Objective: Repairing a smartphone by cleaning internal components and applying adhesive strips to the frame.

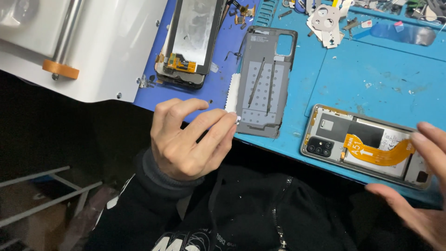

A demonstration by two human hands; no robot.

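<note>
My left hand point(186, 139) hovers at the near edge of the blue mat point(353, 79), fingers pinched at the end of a white strip point(232, 95) that lies along the left side of a grey phone back cover point(267, 79). Two thin dark tools rest on that cover. My right hand point(418, 186) is spread open beside an opened phone point(367, 146), whose camera cluster, battery and orange flex cable are exposed. The right thumb sits just below the phone's near edge; the fingers reach past its right end.
A detached phone screen assembly point(190, 37) lies at the mat's upper left. A white machine point(97, 46) with a metal roller and an orange tape roll point(60, 69) stands to the left. Small parts and stickers point(325, 21) litter the far side. My dark jacket fills the bottom.
</note>
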